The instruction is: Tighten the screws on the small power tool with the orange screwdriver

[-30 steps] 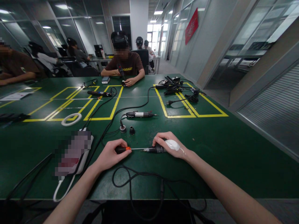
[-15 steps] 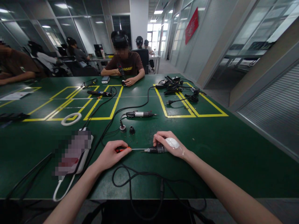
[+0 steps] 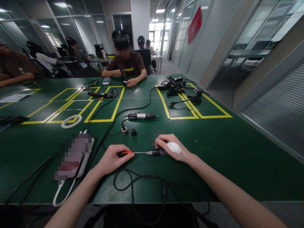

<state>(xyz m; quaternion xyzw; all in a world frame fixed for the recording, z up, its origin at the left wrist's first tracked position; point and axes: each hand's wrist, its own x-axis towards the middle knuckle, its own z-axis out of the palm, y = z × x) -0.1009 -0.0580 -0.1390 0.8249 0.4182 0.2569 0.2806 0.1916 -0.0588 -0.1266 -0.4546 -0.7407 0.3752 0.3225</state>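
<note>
My left hand is closed around the red and black handle of a screwdriver. The screwdriver's thin shaft points right and meets, or lies alongside, the bare metal front end of a black electric screwdriver; which of the two I cannot tell. Its body is wrapped by my right hand, which hides the rear part. A white patch covers the back of that hand. Beyond the hands stand a black cone-shaped cap and a round metal part with a stem, with several tiny pieces nearby.
A silver and black electric screwdriver lies farther back. On the left are a phone on a white power strip and a white tape roll. Black cables loop in front. Tangled tools lie back right. A co-worker sits opposite.
Both hands keep nearly the same place and grip. The screwdriver handle looks slightly turned in my left hand, with more black showing. The view has shifted very slightly.
</note>
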